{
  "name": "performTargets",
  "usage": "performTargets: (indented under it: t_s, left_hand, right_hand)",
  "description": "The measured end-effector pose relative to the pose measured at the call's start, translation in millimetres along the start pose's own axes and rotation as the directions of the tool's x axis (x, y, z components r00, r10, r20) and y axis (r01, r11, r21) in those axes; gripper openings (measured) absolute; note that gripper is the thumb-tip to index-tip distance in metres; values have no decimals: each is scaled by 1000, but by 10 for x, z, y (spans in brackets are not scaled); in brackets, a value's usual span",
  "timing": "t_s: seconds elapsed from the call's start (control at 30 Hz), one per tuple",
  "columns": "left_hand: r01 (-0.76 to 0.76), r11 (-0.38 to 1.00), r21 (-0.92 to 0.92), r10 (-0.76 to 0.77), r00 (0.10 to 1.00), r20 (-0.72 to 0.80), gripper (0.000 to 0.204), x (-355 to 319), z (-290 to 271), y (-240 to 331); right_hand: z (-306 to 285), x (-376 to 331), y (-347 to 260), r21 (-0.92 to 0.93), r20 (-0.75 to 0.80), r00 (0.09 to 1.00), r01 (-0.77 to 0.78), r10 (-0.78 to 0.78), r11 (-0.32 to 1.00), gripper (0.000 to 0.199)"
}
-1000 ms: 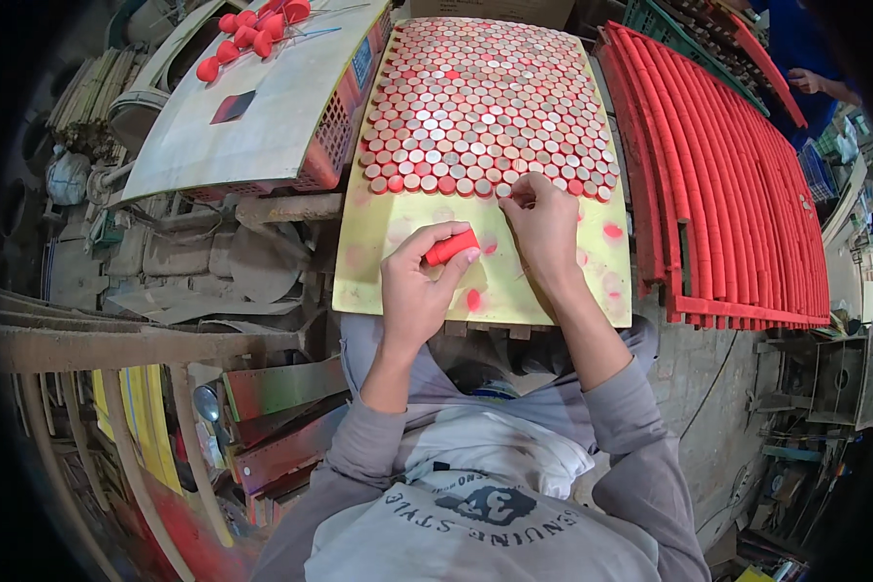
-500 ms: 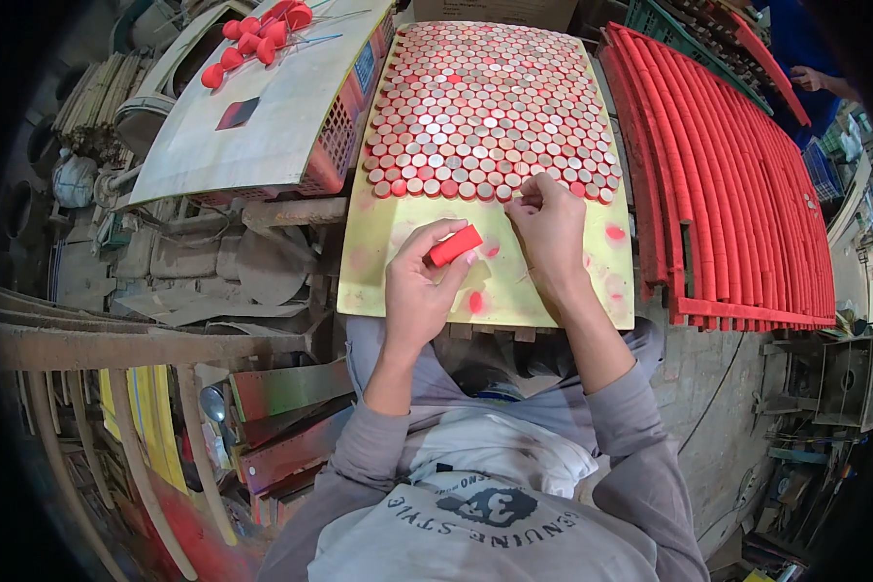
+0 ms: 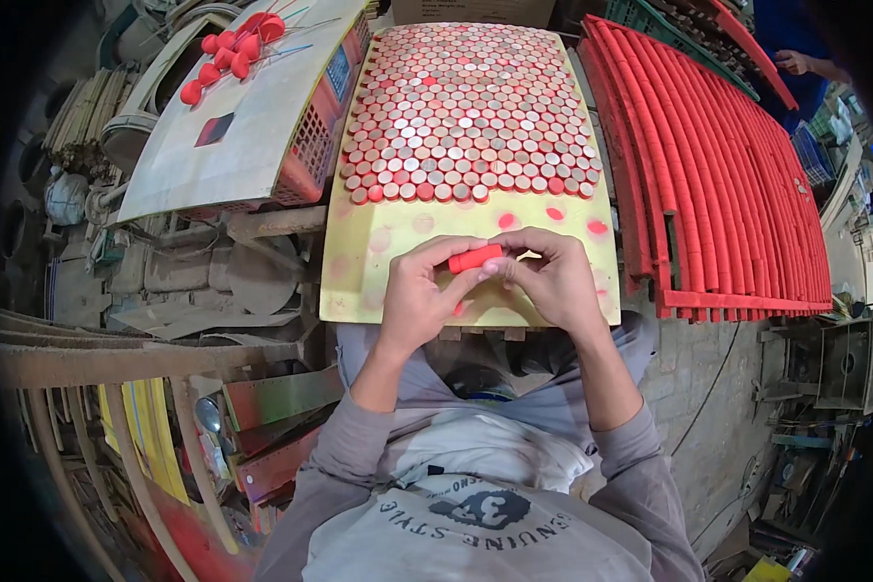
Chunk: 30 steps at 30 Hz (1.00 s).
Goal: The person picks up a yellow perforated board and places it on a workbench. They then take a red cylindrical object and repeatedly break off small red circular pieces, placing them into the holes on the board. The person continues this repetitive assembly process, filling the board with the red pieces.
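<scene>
Between my two hands, over the near part of a yellow board (image 3: 359, 281), is a short red cylinder (image 3: 474, 258). My left hand (image 3: 422, 281) holds its left end between thumb and fingers. The fingertips of my right hand (image 3: 550, 276) are pinched together at its right end; whether a smaller piece is in that pinch is hidden. Beyond my hands, tightly packed rows of small round discs (image 3: 466, 116) with red sides and pale or red-smudged tops cover the far part of the board. Red paint spots mark the board's bare strip.
On the left, a white panel (image 3: 194, 165) over a red crate (image 3: 306, 155) carries red rounded pieces on thin sticks (image 3: 238, 53). To the right lies a rack of long red rods (image 3: 718, 175). A wooden rail (image 3: 145, 364) stands at lower left. Another person's hand (image 3: 795, 63) shows at upper right.
My right hand has come back from the near edge of the disc rows to the red cylinder. The left hand has turned the cylinder nearly level. The whole view has shifted slightly.
</scene>
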<state>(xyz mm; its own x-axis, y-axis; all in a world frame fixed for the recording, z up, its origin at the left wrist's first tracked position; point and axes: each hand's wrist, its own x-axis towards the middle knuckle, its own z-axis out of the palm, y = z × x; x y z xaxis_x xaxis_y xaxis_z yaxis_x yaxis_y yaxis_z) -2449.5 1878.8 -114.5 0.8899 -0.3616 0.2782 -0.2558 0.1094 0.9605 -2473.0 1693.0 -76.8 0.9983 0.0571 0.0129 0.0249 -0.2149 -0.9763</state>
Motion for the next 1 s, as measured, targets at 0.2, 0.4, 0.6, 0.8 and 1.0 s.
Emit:
performTargets:
  t_s: [0.2,0.4,0.6,0.8,1.0]
  left_hand:
    - [232,934,-272,-228,973,43,31,-95,-118,87]
    - [163,960,-229,-190,976,-104,32,1,-185,-6]
    - [162,963,-216,-191,975,-116,32,-75,-272,-110]
    - [168,962,-214,-196,974,-113,32,-100,-304,-246]
    - [197,958,-208,-224,967,-118,32,-109,-356,-250]
  right_hand:
    - [-78,30,-98,230,177,977,-157,117,961,19]
    - [65,306,29,-284,-254,967,-79,4,955,33]
    - [158,499,205,-419,-345,938,-130,-25,898,36]
    - [262,611,352,-385,-376,920,-48,-109,922,15]
    - [301,631,393,-331,-411,906,-47,-99,943,12]
